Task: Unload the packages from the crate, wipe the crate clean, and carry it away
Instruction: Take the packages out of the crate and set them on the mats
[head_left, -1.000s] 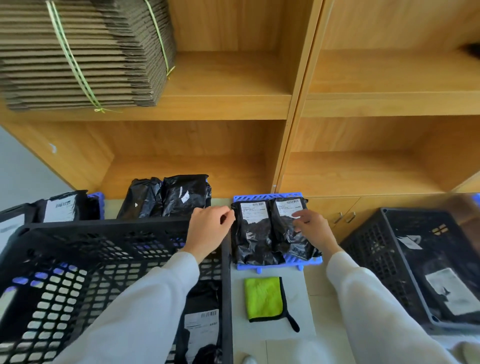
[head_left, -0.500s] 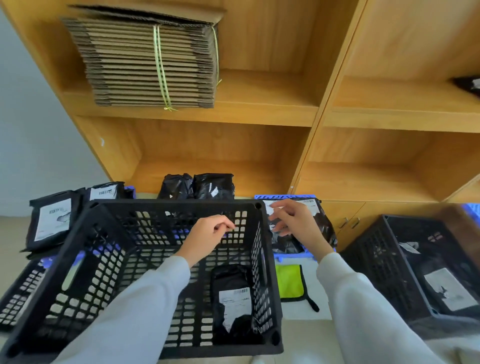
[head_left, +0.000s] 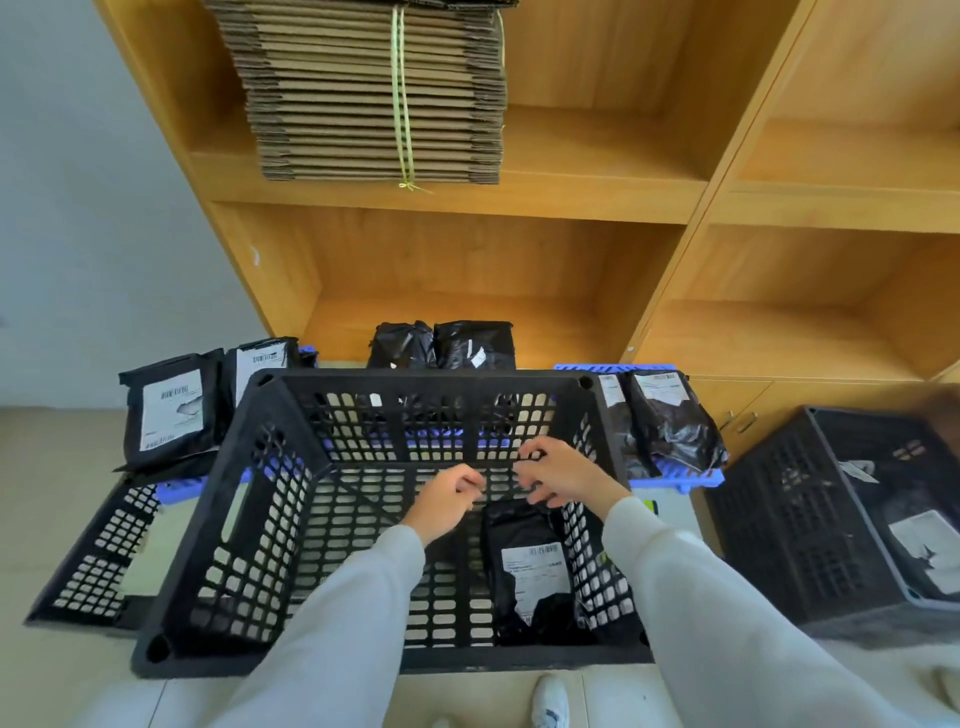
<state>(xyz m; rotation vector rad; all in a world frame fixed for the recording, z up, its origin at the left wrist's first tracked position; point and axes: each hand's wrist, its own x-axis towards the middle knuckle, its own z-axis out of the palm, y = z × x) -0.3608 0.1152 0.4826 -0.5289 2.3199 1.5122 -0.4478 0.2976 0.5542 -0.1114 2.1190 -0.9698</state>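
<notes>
The black perforated crate (head_left: 415, 378) stands on the floor in front of me. One black package (head_left: 530, 571) with a white label leans against its right inner wall. Both hands are inside the crate, just above that package's top edge. My left hand (head_left: 449, 501) hovers with loosely curled fingers and holds nothing. My right hand (head_left: 563, 475) is beside it, fingers bent downward close to the package top; contact cannot be told. Unloaded black packages lie on blue pallets to the left (head_left: 171, 410), behind (head_left: 470, 345) and to the right (head_left: 670, 415).
A second black crate (head_left: 779, 493) with labelled packages stands at the right. A flat black grid piece (head_left: 98, 561) lies at the left. A tied cardboard stack (head_left: 374, 93) fills the upper shelf. A sliver of green cloth (head_left: 649, 506) shows behind the crate's right wall.
Both hands left the packages on the right blue pallet and moved down into the crate, toward the package inside. My view shifted left, centring on the crate.
</notes>
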